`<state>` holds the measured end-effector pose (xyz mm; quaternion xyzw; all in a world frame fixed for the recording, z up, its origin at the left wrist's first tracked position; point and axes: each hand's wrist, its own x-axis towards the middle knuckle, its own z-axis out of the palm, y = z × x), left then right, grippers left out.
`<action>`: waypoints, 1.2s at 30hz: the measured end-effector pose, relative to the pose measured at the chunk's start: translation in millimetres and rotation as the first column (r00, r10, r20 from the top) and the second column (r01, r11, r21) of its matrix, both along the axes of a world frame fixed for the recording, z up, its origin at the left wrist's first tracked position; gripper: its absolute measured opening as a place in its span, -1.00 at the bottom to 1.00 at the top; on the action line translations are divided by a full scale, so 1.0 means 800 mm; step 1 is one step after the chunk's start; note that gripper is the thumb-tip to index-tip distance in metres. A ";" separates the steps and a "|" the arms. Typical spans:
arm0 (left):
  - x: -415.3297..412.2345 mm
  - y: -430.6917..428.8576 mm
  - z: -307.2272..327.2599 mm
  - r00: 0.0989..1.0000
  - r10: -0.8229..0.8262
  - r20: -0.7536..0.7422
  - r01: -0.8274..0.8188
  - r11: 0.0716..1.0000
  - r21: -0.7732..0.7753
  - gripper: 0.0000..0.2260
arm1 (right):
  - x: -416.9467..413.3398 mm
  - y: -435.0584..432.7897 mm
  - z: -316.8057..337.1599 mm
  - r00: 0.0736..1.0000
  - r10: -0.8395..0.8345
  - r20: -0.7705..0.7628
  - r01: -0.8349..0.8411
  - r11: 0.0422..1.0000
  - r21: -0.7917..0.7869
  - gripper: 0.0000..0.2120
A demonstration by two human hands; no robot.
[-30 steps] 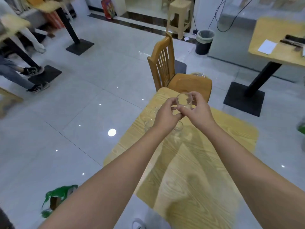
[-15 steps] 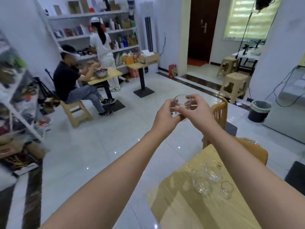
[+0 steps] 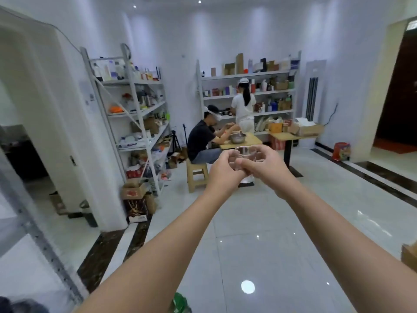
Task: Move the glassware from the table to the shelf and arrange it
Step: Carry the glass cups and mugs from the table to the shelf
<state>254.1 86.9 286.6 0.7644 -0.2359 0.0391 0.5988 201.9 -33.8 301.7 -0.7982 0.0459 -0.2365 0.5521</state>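
Clear glass [image 3: 244, 153] held mid-air over floor [image 3: 259, 233], left grip [image 3: 222, 169] and right grip [image 3: 264, 164] both curled round it; rim visible, lower body hidden behind fingers [image 3: 243, 164]. Grey shelf post [image 3: 42, 242] at left edge blurred.

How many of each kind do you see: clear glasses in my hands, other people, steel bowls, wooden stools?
1 clear round drinking glass, held between left hand and right hand
2 other people: seated person in black, standing person in white
1 round steel bowl
1 light wooden stool
Total: 5
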 end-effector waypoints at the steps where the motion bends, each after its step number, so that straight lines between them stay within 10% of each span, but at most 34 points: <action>1: 0.003 0.020 0.002 0.999 0.049 0.001 -0.049 0.999 0.001 -0.58 | 0.008 0.018 0.003 0.999 0.040 0.004 -0.040 0.999 0.006 -0.45; 36: -0.103 0.691 -0.023 0.525 0.851 -0.011 -0.851 0.525 -0.019 -0.53 | 0.054 0.719 -0.018 0.553 0.828 -0.088 -0.833 0.551 -0.047 -0.43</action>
